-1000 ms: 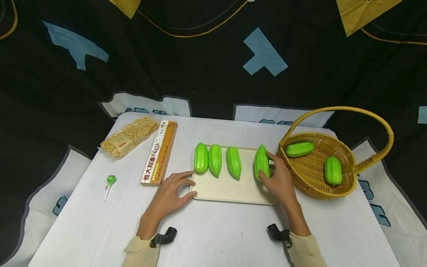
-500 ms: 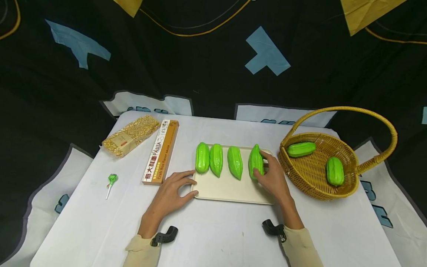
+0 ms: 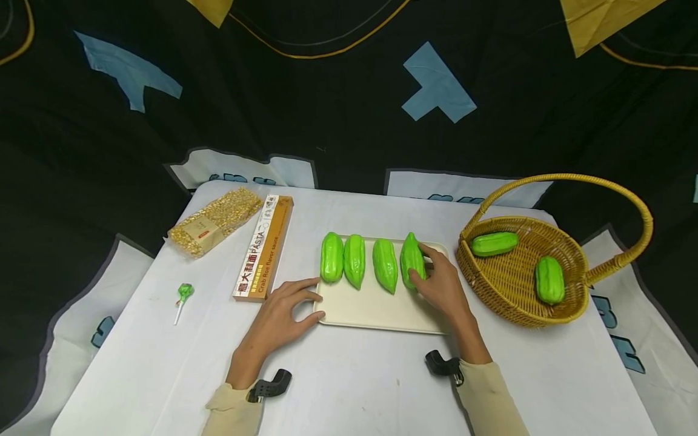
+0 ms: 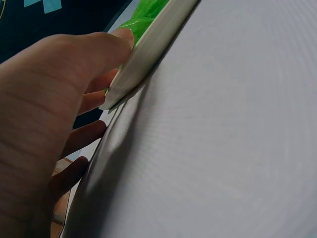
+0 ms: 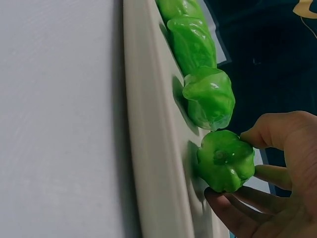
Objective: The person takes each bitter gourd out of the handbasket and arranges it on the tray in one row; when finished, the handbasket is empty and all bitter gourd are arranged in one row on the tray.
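My right hand pinches a green, glossy, ribbed gourd between thumb and fingers, over the right part of a cream rectangular tray. In the right wrist view the lobed end of this gourd faces the camera; whether it touches the tray I cannot tell. Three similar gourds lie side by side on the tray: one far left, one beside it, one near the middle. With spread fingers, my left hand touches the tray's left edge; its thumb lies at the rim.
Right of the tray stands a wicker basket with a tall arched handle and two more green gourds inside. A pasta box, a bag of yellow grains and a green lollipop lie on the left of the white-covered table.
My right hand has moved left with the gourd, bringing it closer to the middle one on the tray. The left hand has stayed at the tray's edge.
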Demonstrator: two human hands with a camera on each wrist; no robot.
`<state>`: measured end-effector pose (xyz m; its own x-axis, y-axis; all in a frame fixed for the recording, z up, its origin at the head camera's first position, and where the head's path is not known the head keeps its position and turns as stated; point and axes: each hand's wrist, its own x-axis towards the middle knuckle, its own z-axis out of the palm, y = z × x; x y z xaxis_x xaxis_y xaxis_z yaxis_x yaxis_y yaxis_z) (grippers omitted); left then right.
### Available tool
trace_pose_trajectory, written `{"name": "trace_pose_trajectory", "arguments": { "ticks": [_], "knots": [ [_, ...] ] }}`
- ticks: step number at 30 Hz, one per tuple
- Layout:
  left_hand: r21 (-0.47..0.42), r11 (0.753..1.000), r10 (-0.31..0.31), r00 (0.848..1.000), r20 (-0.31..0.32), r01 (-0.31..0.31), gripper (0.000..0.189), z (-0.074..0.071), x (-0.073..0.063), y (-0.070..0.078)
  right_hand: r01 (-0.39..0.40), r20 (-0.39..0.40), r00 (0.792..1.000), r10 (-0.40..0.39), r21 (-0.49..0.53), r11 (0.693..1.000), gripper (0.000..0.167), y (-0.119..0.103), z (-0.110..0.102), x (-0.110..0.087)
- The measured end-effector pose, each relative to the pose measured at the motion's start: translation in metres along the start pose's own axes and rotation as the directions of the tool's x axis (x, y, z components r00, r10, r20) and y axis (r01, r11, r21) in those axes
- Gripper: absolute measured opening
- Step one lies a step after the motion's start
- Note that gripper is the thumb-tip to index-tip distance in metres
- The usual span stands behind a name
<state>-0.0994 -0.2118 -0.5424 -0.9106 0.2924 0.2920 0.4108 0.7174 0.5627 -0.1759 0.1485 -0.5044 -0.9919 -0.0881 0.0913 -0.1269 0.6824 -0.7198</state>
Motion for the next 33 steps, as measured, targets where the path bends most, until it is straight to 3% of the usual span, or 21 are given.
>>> {"name": "trace_pose_trajectory", "arguments": {
  "ticks": [12, 33],
  "knots": [
    [0.0, 1.0, 0.026, 1.0, -0.018, -0.026, 0.031, -0.001, 0.001, 0.0, -0.01, 0.038, 0.999, 0.009, 0.046, 0.999, 0.066, -0.006, 0.007, 0.006],
    [-0.008, 1.0, 0.01, 1.0, -0.001, -0.01, 0.031, -0.001, 0.0, 0.0, -0.033, 0.055, 0.998, 0.033, -0.002, 0.999, 0.062, -0.021, 0.017, 0.005]
  ]
}}
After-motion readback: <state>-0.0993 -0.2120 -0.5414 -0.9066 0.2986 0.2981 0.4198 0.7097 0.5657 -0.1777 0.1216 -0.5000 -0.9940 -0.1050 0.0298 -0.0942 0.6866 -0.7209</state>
